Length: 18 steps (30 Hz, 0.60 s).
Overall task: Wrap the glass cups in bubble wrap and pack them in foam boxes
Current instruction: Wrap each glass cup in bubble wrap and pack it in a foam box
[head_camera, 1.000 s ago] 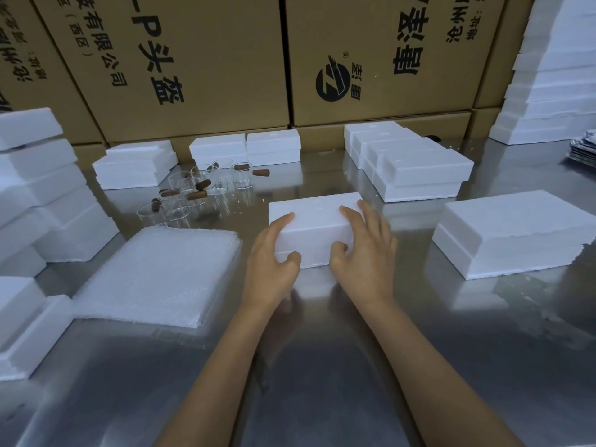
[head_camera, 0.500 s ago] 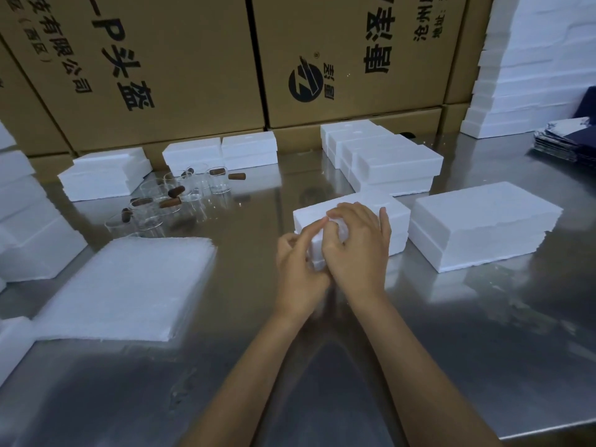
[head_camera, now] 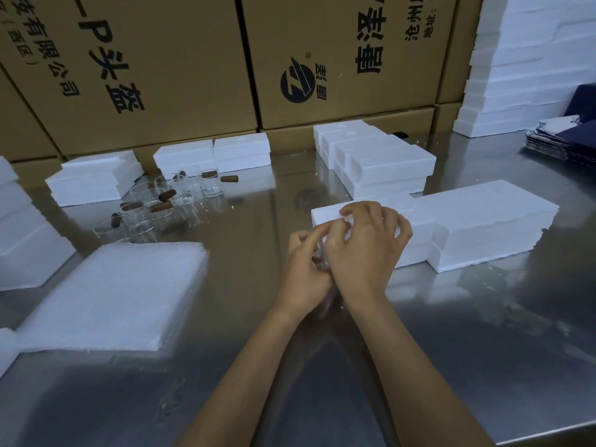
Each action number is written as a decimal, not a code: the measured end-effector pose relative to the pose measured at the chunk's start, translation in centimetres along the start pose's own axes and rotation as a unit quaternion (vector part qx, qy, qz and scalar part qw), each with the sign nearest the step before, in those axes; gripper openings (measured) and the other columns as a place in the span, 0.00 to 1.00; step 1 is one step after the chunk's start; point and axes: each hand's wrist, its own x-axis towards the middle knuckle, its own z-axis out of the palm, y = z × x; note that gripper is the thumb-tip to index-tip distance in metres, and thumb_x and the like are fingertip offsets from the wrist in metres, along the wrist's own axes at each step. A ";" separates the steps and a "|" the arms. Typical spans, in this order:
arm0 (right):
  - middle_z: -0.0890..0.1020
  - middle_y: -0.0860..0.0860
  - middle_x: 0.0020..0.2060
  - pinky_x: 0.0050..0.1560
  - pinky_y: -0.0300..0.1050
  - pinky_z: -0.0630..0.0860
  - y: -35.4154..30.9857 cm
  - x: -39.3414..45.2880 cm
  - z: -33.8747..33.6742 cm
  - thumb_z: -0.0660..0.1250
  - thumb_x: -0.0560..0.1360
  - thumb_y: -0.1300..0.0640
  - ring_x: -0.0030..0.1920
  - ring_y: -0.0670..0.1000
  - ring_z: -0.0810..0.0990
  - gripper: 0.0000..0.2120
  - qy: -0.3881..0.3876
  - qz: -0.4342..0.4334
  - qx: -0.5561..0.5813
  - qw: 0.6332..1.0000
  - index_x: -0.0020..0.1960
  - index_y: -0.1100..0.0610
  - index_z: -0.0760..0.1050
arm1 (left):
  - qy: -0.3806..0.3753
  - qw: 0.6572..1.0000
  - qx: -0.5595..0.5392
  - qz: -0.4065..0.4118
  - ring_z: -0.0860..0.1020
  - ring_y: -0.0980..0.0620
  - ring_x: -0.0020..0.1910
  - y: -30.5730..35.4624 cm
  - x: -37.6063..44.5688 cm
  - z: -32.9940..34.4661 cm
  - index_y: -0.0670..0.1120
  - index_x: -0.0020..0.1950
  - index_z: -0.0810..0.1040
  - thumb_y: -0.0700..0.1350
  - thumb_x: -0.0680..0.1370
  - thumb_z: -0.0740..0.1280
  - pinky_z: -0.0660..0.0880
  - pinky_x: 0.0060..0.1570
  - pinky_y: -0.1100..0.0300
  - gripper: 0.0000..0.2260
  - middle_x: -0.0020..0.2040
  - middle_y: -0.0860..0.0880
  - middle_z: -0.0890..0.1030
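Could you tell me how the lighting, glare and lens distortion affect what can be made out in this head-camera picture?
Head view: the steel table mirrors the cartons and foam, with dim patches near the arms; wide-angle bending tilts the cardboard cartons outward; the glass cups are faint against the reflections; the left hand and right hand overlap on the foam box, hiding the near corner.

My right hand (head_camera: 364, 246) covered the foam box's (head_camera: 416, 230) near corner; I couldn't tell what my left hand (head_camera: 303, 266) pinched.
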 end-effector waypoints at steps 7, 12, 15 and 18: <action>0.82 0.45 0.45 0.70 0.53 0.62 -0.8 0.1 -0.5 0.56 0.77 0.57 0.52 0.49 0.76 0.14 0.029 -0.004 0.131 0.991 0.49 0.52 0.81 | -0.030 0.999 0.003 -0.020 0.72 0.69 0.51 -0.7 0.8 1.6 0.50 0.66 0.71 0.36 0.81 0.65 0.68 0.49 0.82 0.16 0.55 0.58 0.70; 0.83 0.45 0.44 0.70 0.52 0.61 -0.3 0.4 -0.5 0.57 0.78 0.56 0.52 0.48 0.75 0.13 0.027 0.013 0.137 0.990 0.48 0.52 0.81 | -0.020 0.999 -0.032 -0.029 0.75 0.77 0.42 0.0 0.8 2.8 0.50 0.57 0.76 0.36 0.80 0.68 0.70 0.37 0.79 0.10 0.64 0.49 0.69; 0.83 0.44 0.44 0.71 0.53 0.60 0.1 0.8 -0.5 0.57 0.78 0.56 0.53 0.49 0.76 0.13 0.030 0.023 0.126 0.991 0.48 0.52 0.81 | -0.029 0.997 -0.068 -0.033 0.77 0.69 0.43 0.3 0.9 3.1 0.41 0.60 0.77 0.36 0.81 0.67 0.72 0.39 0.75 0.08 0.64 0.41 0.76; 0.83 0.46 0.45 0.71 0.52 0.60 0.5 1.2 -0.5 0.58 0.77 0.55 0.54 0.50 0.75 0.13 0.048 0.048 0.119 0.991 0.47 0.52 0.81 | -0.045 0.988 -0.147 -0.030 0.79 0.67 0.46 0.2 0.7 3.3 0.45 0.74 0.68 0.31 0.80 0.65 0.73 0.46 0.73 0.24 0.53 0.59 0.84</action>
